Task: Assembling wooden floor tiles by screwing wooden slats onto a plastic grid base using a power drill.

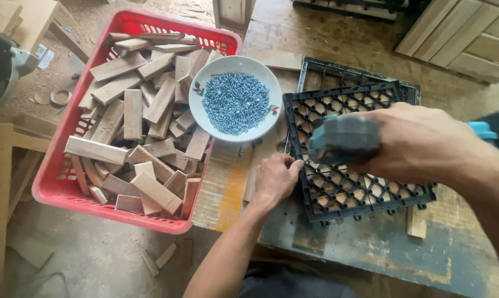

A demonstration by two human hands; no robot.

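Note:
My right hand (420,144) grips a teal and dark power driver (343,139) and holds it over a black plastic grid tile (365,193) that lies on the workbench. My left hand (276,177) rests at the tile's left edge, fingers curled against the frame; whether it pinches a screw is hidden. A white bowl (205,83) piled with silver screws (236,102) sits just beyond my left hand. Wooden slats show through the grid's holes.
A red plastic crate (56,182) full of short wooden blocks stands to the left of the bench. A second black grid (337,72) lies behind the tile. Wooden panels (464,33) are stacked at the far right. Sawdust and scraps cover the floor.

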